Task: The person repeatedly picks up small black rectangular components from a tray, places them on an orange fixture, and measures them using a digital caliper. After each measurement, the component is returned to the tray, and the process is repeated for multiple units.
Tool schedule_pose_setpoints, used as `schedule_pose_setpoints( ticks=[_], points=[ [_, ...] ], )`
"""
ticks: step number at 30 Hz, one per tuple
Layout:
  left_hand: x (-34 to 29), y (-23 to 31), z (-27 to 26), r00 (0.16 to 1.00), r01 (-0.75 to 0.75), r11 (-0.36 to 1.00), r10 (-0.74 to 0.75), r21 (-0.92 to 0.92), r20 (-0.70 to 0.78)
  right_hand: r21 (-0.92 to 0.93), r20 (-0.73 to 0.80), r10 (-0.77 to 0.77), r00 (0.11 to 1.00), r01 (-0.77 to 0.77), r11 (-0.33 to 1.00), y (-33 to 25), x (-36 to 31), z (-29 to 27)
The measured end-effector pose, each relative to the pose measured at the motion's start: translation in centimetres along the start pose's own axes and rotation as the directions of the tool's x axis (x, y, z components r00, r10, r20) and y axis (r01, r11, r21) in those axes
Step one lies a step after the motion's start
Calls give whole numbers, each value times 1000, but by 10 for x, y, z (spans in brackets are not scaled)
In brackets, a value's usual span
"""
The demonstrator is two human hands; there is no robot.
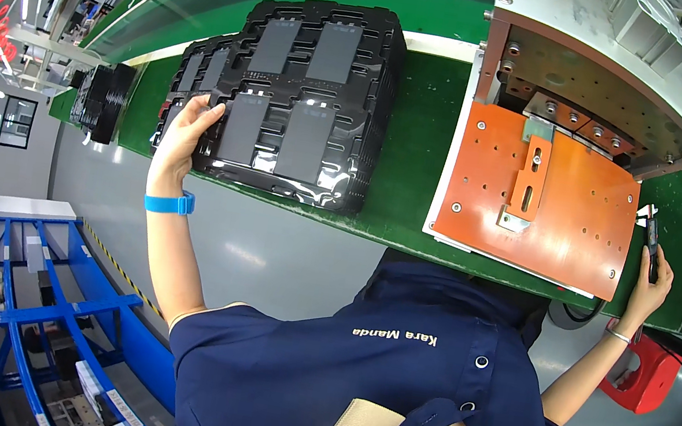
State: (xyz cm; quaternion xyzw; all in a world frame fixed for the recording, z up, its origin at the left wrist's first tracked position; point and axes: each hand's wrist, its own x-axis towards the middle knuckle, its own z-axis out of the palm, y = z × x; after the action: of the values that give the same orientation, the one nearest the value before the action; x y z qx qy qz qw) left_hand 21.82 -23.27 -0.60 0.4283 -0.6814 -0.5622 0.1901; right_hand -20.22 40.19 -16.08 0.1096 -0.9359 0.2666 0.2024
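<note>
On the green bench, a stack of glossy black plastic trays [383,86] carries flat dark-grey pouch battery cells [328,50] in its pockets. My left hand [180,139], with a blue wristband, is closed in a pinch at the near left part of the trays. Whatever its fingers hold is dark and blends into the black plastic. To the far right, my right hand [654,282] grips a dark caliper [652,234] with silver jaws, pointing away from me. Between my hands lies a fixture with an orange plate [573,214] and a slotted orange bracket [529,179].
A heavy metal press head [603,76] overhangs the orange plate. Another black tray stack [102,99] sits at the bench's far left. A blue metal rack [39,317] stands at lower left, and a red stool [643,375] under the bench at right.
</note>
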Motion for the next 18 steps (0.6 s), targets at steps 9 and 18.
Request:
schedule_pose_setpoints(
  ticks=[9,18],
  points=[
    [17,1,-56,990,-134,985,127,-105,-66,10,10,15,1000,-15,1000,1,1,-2],
    [44,-76,-237,976,-29,998,15,-64,-217,8,25,6,1000,-6,1000,6,0,2]
  ],
)
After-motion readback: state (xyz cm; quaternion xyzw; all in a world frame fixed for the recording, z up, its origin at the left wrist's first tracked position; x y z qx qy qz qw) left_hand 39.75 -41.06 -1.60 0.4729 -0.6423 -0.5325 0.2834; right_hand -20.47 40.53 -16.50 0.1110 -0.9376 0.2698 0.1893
